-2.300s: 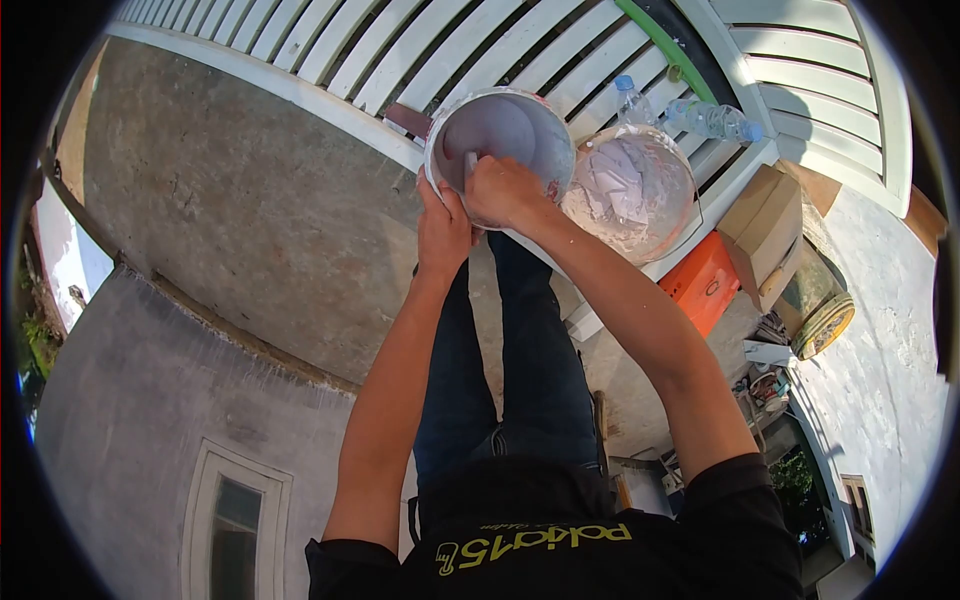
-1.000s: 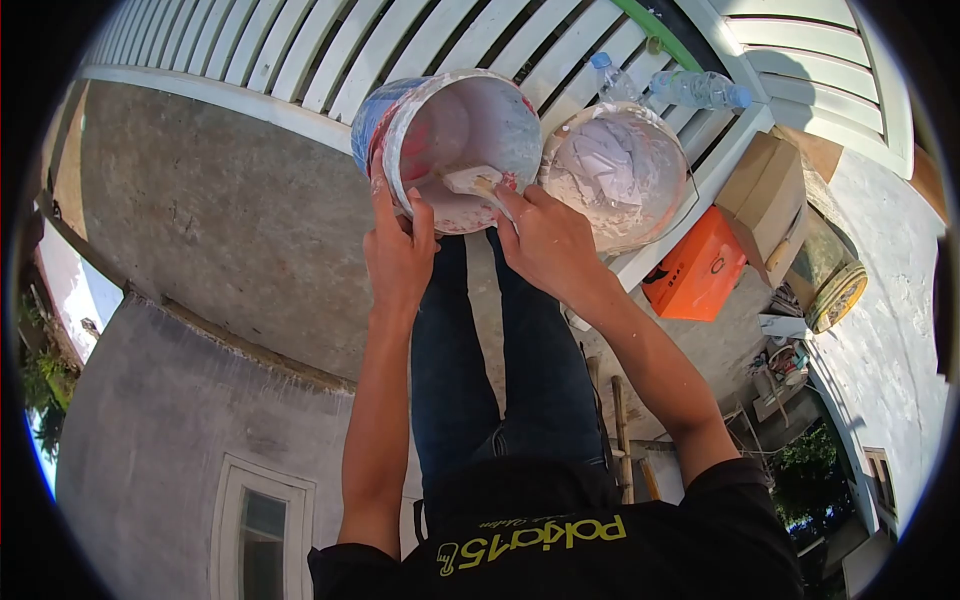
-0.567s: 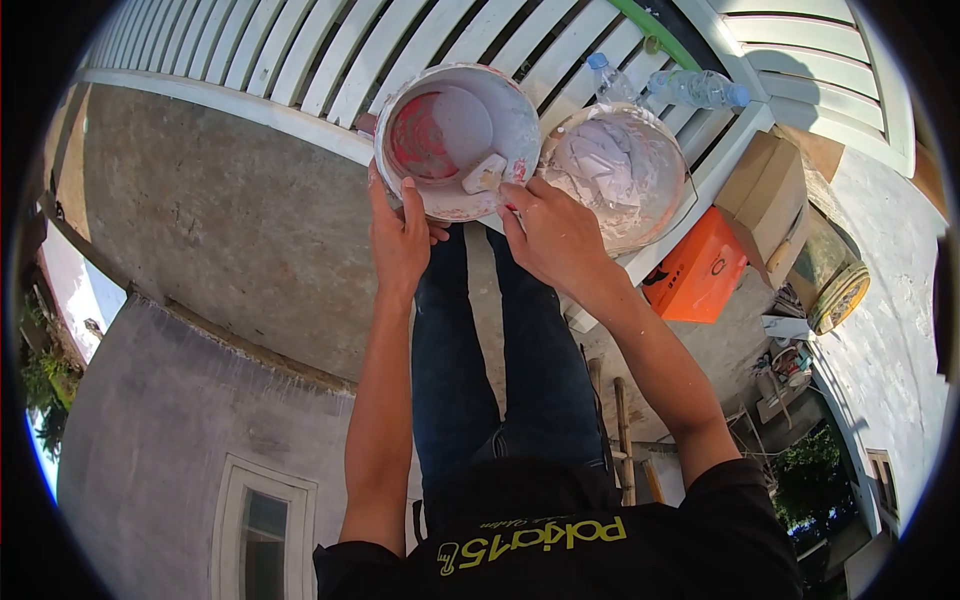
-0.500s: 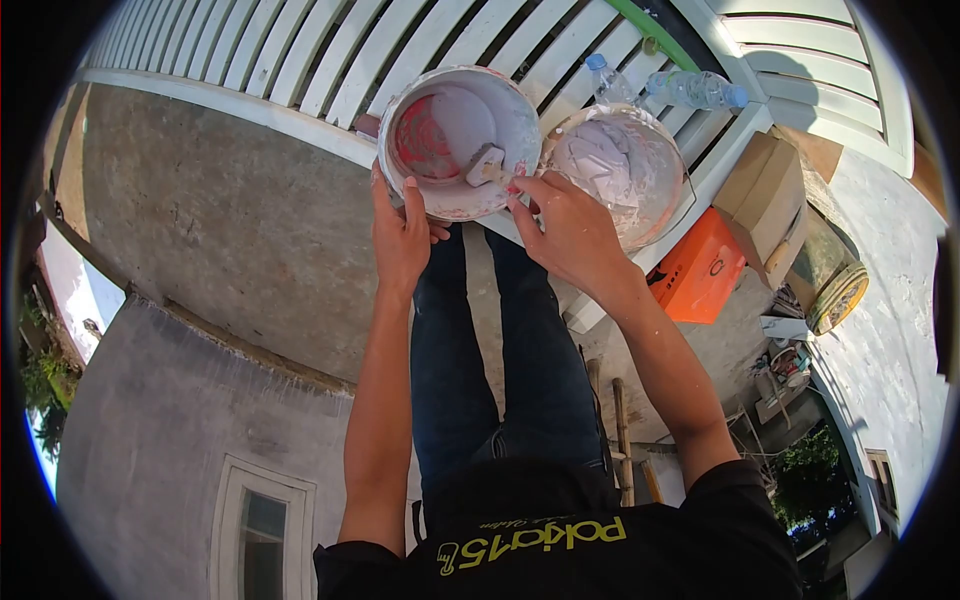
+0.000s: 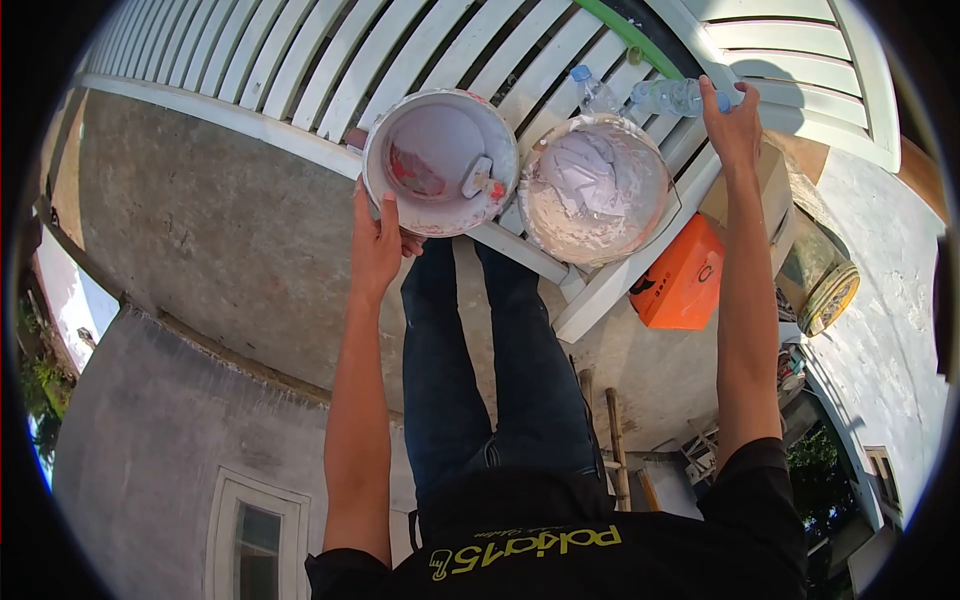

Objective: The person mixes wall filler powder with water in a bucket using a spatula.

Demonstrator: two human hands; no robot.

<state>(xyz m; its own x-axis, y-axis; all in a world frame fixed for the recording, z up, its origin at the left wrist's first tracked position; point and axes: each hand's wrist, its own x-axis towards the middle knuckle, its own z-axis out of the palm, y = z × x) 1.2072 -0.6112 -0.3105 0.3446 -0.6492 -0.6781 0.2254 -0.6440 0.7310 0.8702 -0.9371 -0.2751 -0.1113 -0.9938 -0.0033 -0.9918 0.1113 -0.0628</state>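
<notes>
My left hand [image 5: 378, 240] grips the near left rim of a white bucket [image 5: 440, 222], thumb inside and fingers round the outside. Whitish wet material and a red patch show in its bottom. Against the bucket's inner right wall leans a putty knife [image 5: 478, 176], its handle smeared red. Stretched out to the far right, my right hand [image 5: 735, 125] has thumb and fingers around the capped end of a clear plastic bottle [image 5: 672, 97], which lies on its side. A second bucket [image 5: 655, 222], holding thick pale putty, stands between my hands.
Both buckets rest on a white slatted bench [image 5: 300, 65]. Another clear bottle [image 5: 598, 95] stands behind the putty bucket, near a green strip [image 5: 632, 32]. Right of the bench are an orange box [image 5: 682, 275], a cardboard box [image 5: 745, 205] and a dirty pail [image 5: 832, 300].
My right hand has let go of the putty knife, leaving it in the bucket, and moved right to the lying bottle. My left hand stays on the bucket, now tilted less.
</notes>
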